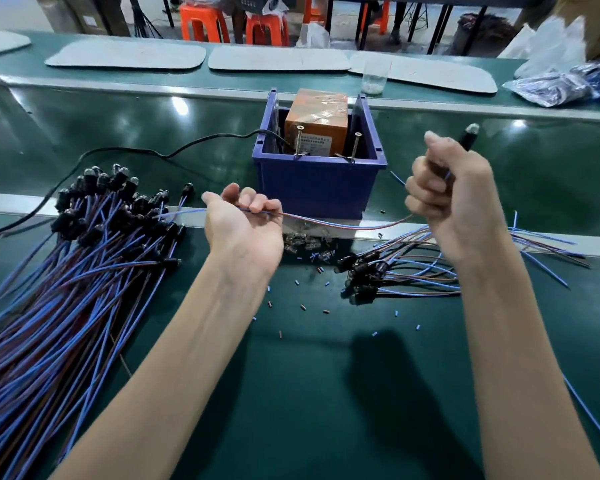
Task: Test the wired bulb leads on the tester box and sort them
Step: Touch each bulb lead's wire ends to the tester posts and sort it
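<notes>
Right hand [454,202] closed round the bulb end of one lead [343,226], left hand [243,230] pinching its wires, just before the tester box [316,129], not yet touching it; small pile [395,271] right, big heap [84,254] left on the bench [326,375], so probably early.

Far side of the green bench [291,393]
Grey mats [278,58] lie in a row along the far edge. A clear plastic cup [373,77] stands at the rightmost mat's left end, plastic bags [561,86] sit far right, and orange stools [204,24] stand beyond.
</notes>
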The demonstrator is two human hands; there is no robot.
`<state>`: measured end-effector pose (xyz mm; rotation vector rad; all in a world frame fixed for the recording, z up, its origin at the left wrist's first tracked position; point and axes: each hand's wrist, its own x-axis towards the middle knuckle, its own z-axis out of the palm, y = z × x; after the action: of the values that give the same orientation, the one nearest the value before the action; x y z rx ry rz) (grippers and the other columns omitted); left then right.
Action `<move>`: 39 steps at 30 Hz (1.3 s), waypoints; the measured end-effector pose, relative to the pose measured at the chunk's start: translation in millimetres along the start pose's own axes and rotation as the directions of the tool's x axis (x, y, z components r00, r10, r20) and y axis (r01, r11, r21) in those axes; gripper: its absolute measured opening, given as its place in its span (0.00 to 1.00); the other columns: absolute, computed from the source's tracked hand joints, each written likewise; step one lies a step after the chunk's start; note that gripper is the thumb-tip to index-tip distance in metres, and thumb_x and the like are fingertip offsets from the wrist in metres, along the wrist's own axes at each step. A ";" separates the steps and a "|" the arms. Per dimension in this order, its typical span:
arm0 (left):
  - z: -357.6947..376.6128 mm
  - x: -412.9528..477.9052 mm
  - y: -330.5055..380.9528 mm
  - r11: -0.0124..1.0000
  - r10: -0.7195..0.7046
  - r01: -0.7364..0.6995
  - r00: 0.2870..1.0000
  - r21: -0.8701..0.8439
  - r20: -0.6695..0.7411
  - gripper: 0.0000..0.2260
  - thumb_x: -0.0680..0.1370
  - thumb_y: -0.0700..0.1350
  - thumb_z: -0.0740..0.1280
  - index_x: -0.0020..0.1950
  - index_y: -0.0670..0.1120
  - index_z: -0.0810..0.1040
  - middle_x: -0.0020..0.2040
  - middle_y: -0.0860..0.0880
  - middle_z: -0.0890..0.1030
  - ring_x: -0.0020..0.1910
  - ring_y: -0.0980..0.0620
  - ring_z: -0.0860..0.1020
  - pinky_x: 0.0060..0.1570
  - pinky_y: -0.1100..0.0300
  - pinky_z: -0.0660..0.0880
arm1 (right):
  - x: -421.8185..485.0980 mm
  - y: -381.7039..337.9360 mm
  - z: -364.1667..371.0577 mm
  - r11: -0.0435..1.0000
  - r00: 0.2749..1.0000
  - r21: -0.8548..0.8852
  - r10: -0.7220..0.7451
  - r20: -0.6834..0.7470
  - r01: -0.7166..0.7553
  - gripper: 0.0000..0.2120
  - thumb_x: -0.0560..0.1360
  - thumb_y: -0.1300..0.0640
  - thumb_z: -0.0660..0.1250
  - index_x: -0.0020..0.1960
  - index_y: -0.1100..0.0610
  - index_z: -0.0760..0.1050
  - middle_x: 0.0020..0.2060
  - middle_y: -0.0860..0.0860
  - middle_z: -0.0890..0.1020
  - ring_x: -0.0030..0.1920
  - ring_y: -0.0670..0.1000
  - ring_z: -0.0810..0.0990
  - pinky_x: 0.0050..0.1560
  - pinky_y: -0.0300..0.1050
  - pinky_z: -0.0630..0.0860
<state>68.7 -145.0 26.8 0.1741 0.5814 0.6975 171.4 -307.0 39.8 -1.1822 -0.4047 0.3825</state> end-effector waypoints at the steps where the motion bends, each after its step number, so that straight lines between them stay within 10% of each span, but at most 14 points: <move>1: -0.6 0.9 0.3 0.999 0.021 -0.022 1.000 0.037 0.012 0.20 0.85 0.52 0.47 0.38 0.46 0.66 0.21 0.52 0.62 0.17 0.55 0.58 0.22 0.65 0.59 | 0.4 -0.3 -1.5 0.999 1.000 -0.032 0.003 -0.029 -0.004 0.20 0.79 0.59 0.59 0.30 0.52 0.58 0.22 0.46 0.60 0.22 0.44 0.54 0.20 0.35 0.52; 5: -2.7 -5.6 -8.3 0.937 0.009 -0.068 0.985 0.343 0.171 0.18 0.85 0.51 0.50 0.37 0.48 0.66 0.21 0.55 0.59 0.18 0.58 0.54 0.18 0.66 0.51 | 0.3 1.5 1.5 0.984 0.996 -0.176 -0.016 -0.087 0.001 0.23 0.79 0.57 0.63 0.27 0.54 0.62 0.22 0.47 0.64 0.22 0.44 0.55 0.20 0.34 0.53; 10: -1.3 -24.7 -27.0 0.611 -0.244 -0.133 0.906 0.780 0.345 0.17 0.83 0.52 0.54 0.36 0.48 0.69 0.22 0.56 0.58 0.20 0.58 0.53 0.23 0.64 0.48 | -3.0 5.4 19.4 0.961 0.999 -0.275 -0.039 0.001 0.038 0.20 0.81 0.52 0.60 0.31 0.57 0.69 0.29 0.57 0.68 0.23 0.45 0.57 0.23 0.36 0.52; 20: 7.9 -27.8 -35.1 0.113 -0.529 -0.092 0.838 0.989 0.138 0.16 0.80 0.43 0.55 0.32 0.49 0.61 0.19 0.56 0.58 0.15 0.60 0.54 0.15 0.71 0.51 | -4.2 10.4 28.8 0.954 1.000 -0.299 -0.010 -0.024 0.002 0.07 0.75 0.57 0.70 0.47 0.61 0.81 0.27 0.47 0.68 0.22 0.41 0.60 0.21 0.32 0.57; 28: -6.0 -27.7 -36.0 0.115 -0.471 -0.255 0.837 0.960 0.278 0.10 0.78 0.41 0.58 0.36 0.49 0.64 0.24 0.56 0.62 0.20 0.58 0.57 0.19 0.68 0.54 | -4.2 8.3 27.1 0.991 0.997 -0.134 -0.027 -0.073 0.017 0.04 0.74 0.63 0.69 0.41 0.58 0.79 0.32 0.52 0.76 0.23 0.43 0.58 0.20 0.33 0.54; 34: -2.5 -24.2 -32.2 0.492 -0.393 -0.141 0.844 0.859 0.364 0.13 0.81 0.36 0.51 0.41 0.43 0.70 0.29 0.52 0.66 0.24 0.59 0.59 0.26 0.67 0.54 | -2.8 3.9 17.7 0.999 0.993 -0.012 -0.033 -0.116 0.031 0.07 0.70 0.57 0.73 0.45 0.60 0.79 0.35 0.50 0.83 0.24 0.42 0.62 0.21 0.31 0.57; 39: -8.9 -19.9 -34.7 0.527 -0.291 -0.313 0.807 0.790 0.514 0.12 0.83 0.36 0.53 0.52 0.41 0.77 0.36 0.51 0.71 0.29 0.61 0.64 0.29 0.71 0.62 | -5.4 4.7 19.5 0.981 0.997 -0.179 0.066 -0.036 -0.071 0.06 0.69 0.60 0.73 0.45 0.61 0.81 0.40 0.58 0.83 0.25 0.41 0.70 0.21 0.28 0.62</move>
<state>70.7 -184.6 16.6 1.3207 0.2472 0.2559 156.7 -292.4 41.1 -1.3791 -0.3794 0.3936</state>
